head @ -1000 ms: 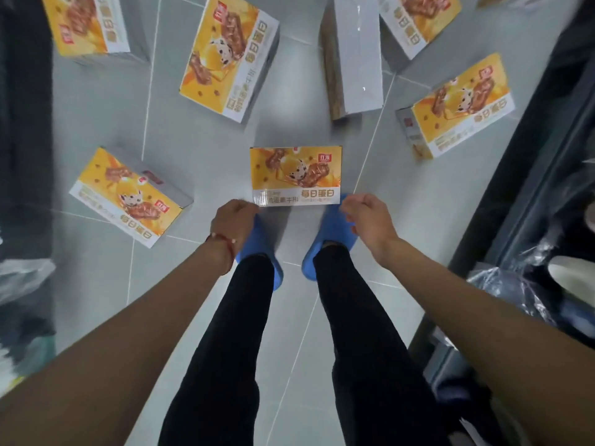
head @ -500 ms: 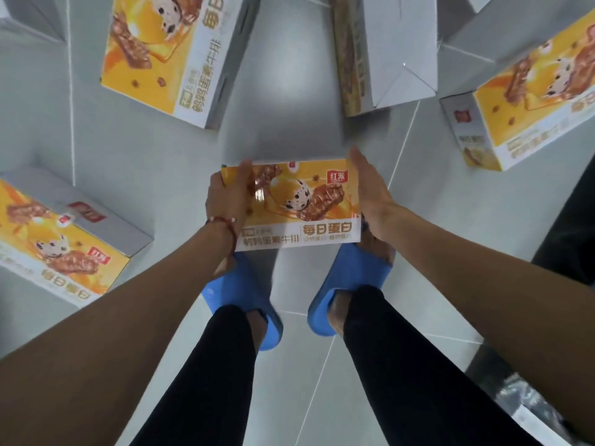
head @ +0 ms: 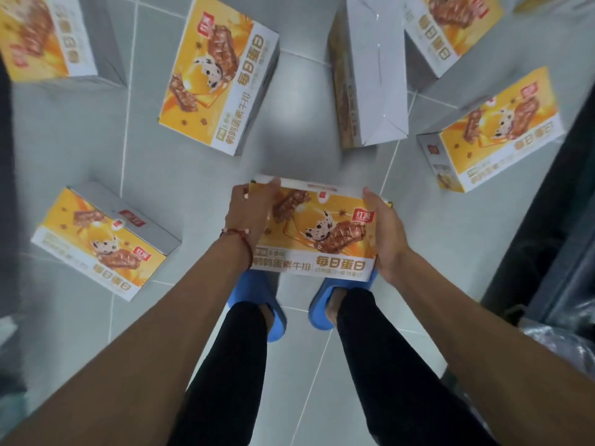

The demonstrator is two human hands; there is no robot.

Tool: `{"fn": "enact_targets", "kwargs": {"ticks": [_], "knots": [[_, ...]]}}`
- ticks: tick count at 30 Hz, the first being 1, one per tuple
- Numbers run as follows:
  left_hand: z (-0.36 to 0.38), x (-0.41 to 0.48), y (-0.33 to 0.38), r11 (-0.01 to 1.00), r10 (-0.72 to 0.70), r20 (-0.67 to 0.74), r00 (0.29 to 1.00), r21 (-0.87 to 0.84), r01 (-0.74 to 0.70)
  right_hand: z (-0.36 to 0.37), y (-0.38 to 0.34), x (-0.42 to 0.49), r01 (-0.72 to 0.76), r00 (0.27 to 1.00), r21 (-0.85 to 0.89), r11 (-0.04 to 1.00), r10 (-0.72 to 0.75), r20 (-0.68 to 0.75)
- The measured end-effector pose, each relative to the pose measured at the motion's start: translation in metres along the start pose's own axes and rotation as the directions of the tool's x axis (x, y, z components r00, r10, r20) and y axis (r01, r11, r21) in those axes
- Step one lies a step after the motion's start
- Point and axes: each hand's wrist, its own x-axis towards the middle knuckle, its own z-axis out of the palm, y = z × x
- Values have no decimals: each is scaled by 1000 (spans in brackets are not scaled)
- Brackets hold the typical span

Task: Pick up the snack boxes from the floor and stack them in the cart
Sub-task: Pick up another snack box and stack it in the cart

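Head view, looking straight down at a grey tiled floor (head: 299,149). Both hands clamp one orange snack box (head: 317,233) between them, printed face up, just above the blue slippers (head: 257,300) at about 6 o'clock of frame centre. Left hand (head: 249,214): palm pressed against the box's left end, fingers wrapped over its far corner; red string bracelet (head: 240,235) on the wrist. Right hand (head: 388,233): palm flat against the right end, thumb along the top edge. Whether the box is clear of the floor: cannot tell.

Other boxes lie on the tiles:
- one at 9 o'clock (head: 103,243), face up
- one at 12 o'clock (head: 219,75), face up
- one at 11 o'clock (head: 48,37), partly cut off
- one on its side at 1 o'clock (head: 370,72), plain grey panel showing
- one at 3 o'clock (head: 495,130), face up
- one at the top edge (head: 450,27), partly cut off

Dark frame (head: 553,220) along the right edge; what it is cannot be told.
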Motion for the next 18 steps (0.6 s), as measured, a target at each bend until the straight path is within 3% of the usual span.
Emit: {"fn": "enact_targets", "kwargs": {"ticks": [8, 18], "knots": [[-77, -145, 45, 996, -16, 20, 1000, -87, 18, 24, -35, -167, 78, 996, -27, 997, -78, -29], [-185, -303, 77, 954, 49, -91, 995, -289, -74, 80, -80, -360, 217, 974, -63, 974, -220, -53]]}}
